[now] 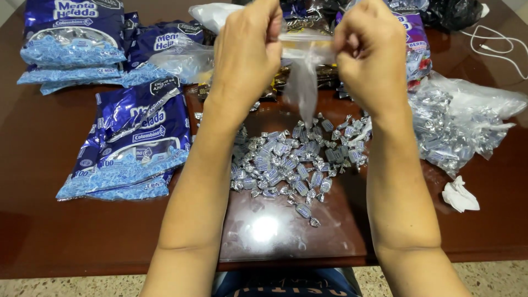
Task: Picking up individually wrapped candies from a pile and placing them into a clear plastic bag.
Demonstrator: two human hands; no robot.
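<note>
Both forearms rose from the desk [66, 231]; left hand [247, 52] and right hand [371, 52] pinched a small clear bag [302, 82] above wrapped candies [291, 162].

Blue candy bags [129, 146] lie on the dark table [38, 220], with a crumpled white paper [460, 195] and a white cable [498, 47].

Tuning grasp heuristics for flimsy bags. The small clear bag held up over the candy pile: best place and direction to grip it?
Probably the top edge of the small clear bag, pinched at its two ends from either side, as the left hand and right hand do. The film is limp and hangs down over the wrapped candies, so only the stretched rim gives a firm, flat strip.
</note>
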